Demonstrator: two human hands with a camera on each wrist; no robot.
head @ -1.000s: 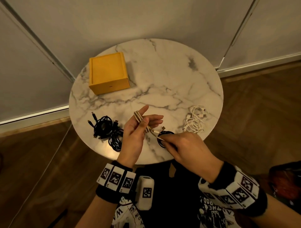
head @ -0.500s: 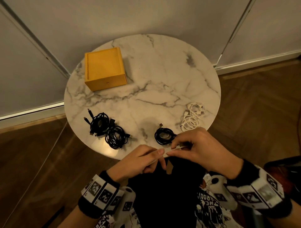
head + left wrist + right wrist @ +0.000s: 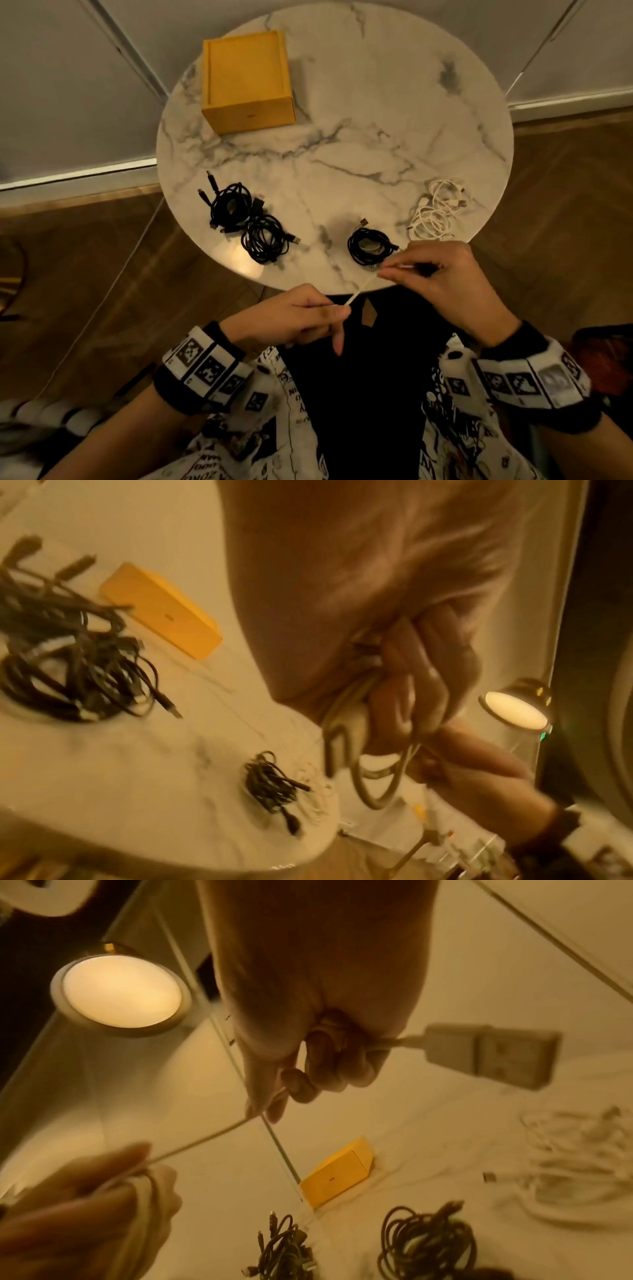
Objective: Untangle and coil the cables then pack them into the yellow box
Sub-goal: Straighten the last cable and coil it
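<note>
A white cable (image 3: 363, 287) is stretched taut between both hands at the table's near edge. My left hand (image 3: 308, 315) pinches one end, with loops of it bunched in the fist (image 3: 380, 753). My right hand (image 3: 424, 270) pinches the other end, and the cable's USB plug (image 3: 489, 1056) sticks out past the fingers. The yellow box (image 3: 248, 80) sits closed at the back left of the round marble table (image 3: 342, 137). Two black coiled cables (image 3: 246, 222) lie at the front left, a third black coil (image 3: 370, 245) lies just beyond my hands, and a white cable bundle (image 3: 436, 210) lies at the right.
A wall with panel seams rises behind the table. Wooden floor surrounds it on both sides. A round lit lamp (image 3: 120, 993) shows in the wrist views. My lap and patterned sleeves fill the near foreground.
Both hands have dropped from above the table to its near edge and moved apart, pulling the white cable straight between them. The view has tilted down.
</note>
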